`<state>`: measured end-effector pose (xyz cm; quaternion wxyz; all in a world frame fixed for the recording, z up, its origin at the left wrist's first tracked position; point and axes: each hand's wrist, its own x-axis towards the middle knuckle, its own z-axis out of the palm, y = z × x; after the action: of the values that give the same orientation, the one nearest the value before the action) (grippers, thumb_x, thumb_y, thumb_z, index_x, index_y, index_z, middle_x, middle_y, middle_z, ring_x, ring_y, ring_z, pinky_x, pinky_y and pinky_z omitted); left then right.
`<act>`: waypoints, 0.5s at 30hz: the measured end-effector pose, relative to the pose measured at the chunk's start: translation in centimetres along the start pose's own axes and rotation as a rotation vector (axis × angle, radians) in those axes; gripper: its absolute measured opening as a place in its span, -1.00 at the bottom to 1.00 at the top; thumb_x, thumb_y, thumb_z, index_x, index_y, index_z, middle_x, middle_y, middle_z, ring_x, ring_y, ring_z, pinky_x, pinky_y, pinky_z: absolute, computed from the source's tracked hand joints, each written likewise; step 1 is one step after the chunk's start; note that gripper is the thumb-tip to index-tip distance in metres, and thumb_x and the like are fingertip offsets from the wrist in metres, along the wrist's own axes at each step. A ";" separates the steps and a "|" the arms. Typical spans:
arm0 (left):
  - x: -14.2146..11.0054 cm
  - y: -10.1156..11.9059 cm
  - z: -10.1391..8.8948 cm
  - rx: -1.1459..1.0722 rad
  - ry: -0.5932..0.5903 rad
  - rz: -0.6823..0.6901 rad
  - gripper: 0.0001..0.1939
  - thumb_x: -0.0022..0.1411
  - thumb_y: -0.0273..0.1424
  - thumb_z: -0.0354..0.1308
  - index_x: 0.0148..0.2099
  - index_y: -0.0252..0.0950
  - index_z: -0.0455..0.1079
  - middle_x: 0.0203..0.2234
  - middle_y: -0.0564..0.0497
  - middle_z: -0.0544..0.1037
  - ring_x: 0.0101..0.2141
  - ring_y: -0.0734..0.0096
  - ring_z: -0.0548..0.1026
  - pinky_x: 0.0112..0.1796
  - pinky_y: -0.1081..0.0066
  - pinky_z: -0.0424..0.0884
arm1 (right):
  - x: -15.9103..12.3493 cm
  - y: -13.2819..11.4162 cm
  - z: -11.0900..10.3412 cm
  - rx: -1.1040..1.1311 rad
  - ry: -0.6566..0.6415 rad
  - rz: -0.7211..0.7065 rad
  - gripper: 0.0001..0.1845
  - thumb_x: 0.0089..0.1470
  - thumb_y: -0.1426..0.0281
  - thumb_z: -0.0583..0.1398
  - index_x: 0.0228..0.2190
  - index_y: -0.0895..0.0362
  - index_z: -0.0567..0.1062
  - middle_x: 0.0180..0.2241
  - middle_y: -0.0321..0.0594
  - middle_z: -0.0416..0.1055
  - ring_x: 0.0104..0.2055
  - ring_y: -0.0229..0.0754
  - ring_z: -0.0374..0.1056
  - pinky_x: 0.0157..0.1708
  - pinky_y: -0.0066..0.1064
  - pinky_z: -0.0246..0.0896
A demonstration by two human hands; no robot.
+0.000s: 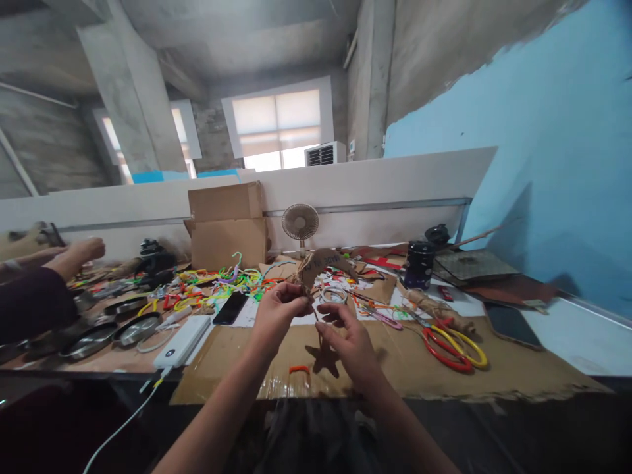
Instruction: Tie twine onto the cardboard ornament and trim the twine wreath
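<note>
My left hand (284, 313) pinches brown twine (305, 280) beside a crescent-shaped cardboard cutout (330, 262) with printed letters. Below and to the right, my right hand (348, 336) has its thumb and fingertips curled around a thin length of the twine. A star-shaped brown cutout (323, 361) hangs low by the right hand, above the cardboard sheet (237, 368). How the star joins the twine is too small to make out. An orange strip (299, 369) lies on the sheet just left of the star.
Red-and-yellow-handled scissors (454, 345), pink-handled scissors (385, 320) and a twine roll (439, 311) lie to the right. A phone (230, 308), a white power bank (182, 342) and metal pans (137, 328) stand left. Behind is a small fan (300, 222). Another person's arm (64, 263) reaches in.
</note>
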<state>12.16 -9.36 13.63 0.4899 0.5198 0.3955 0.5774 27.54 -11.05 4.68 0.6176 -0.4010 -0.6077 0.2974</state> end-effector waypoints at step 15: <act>2.6 -4.4 -0.6 -0.019 0.064 -0.067 -0.72 -0.17 -0.33 0.48 -0.36 -0.26 0.53 -0.52 0.03 0.63 -0.47 0.33 0.57 -0.39 0.41 0.32 | 4.3 1.5 1.0 0.141 -0.037 0.042 -0.80 0.00 0.25 0.35 -0.31 0.03 0.51 -0.33 -0.24 0.56 -0.27 -0.07 0.49 -0.19 -0.24 0.38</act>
<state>12.31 -5.93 9.85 0.5010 0.4827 0.4226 0.5809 27.08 -6.48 5.56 0.6265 -0.3635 -0.5882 0.3597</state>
